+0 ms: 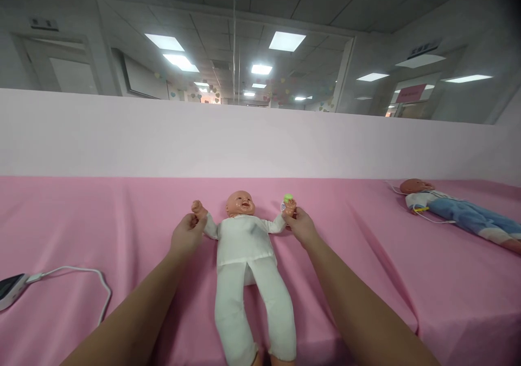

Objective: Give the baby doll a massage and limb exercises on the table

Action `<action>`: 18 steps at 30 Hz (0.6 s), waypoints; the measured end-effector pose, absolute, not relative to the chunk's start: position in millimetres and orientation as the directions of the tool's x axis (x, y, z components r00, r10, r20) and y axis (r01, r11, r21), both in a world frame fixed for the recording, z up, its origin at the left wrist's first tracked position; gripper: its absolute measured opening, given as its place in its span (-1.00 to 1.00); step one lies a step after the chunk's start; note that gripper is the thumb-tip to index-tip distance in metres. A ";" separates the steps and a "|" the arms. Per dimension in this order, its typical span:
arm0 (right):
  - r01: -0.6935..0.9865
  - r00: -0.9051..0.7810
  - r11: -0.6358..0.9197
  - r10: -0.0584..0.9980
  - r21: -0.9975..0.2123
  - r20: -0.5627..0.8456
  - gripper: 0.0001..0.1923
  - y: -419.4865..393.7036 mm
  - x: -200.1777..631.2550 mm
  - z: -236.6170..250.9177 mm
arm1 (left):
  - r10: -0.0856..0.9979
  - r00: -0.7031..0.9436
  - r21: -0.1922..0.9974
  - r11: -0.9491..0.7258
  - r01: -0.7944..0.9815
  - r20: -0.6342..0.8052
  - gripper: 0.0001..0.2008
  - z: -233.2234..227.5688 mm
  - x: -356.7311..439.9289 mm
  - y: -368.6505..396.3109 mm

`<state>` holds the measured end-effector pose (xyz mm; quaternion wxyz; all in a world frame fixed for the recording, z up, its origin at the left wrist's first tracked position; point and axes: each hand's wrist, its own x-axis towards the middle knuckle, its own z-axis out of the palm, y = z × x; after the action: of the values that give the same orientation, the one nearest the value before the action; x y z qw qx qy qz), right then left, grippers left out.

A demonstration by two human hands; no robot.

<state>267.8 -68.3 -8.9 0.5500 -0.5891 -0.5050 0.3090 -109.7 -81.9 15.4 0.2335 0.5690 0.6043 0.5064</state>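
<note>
A baby doll (246,241) with a white cloth body lies on its back on the pink sheet, head away from me and both arms spread out. My left hand (188,233) pinches the doll's forearm on the left, just below its fist. On the other side, my right hand (301,226) has its fingers closed around the doll's other wrist. Behind that wrist a small bottle with a green cap (288,198) shows in part; the doll's hand hides the rest of it.
A second doll (459,211) in blue and white clothes lies at the far right, with thin tubing and a yellow piece on it. At the left edge is a white handheld device (14,290) with a white cable (81,269). A white wall with glass above stands behind the pink sheet (154,203).
</note>
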 end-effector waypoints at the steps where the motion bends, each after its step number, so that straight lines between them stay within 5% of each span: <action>1: 0.282 0.272 0.172 0.929 -0.944 0.250 -0.54 -72.2 262.1 -4.8 | 0.922 -0.203 0.837 -0.187 0.513 0.330 -0.61 18.5 -105.4 -87.0; 9: 0.435 -0.206 0.555 0.828 -0.709 0.522 -0.61 -113.1 217.7 29.1 | 0.858 0.236 0.476 -0.460 0.749 0.457 -0.60 30.3 -73.2 -109.4; 14: 0.572 -0.438 0.692 0.712 -0.441 0.549 -0.58 -120.9 202.5 33.9 | 0.850 0.277 0.423 -0.474 0.772 0.448 -0.64 27.2 -70.9 -107.3; 18: 0.517 -0.424 0.676 0.735 -0.526 0.529 -0.63 -120.2 203.3 33.3 | 0.851 0.267 0.447 -0.475 0.758 0.452 -0.64 26.8 -72.0 -107.8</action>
<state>203.3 -120.2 33.3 0.3828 -0.3764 -0.8315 0.1429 -72.0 -107.8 26.8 0.0704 0.7928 0.5074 0.3302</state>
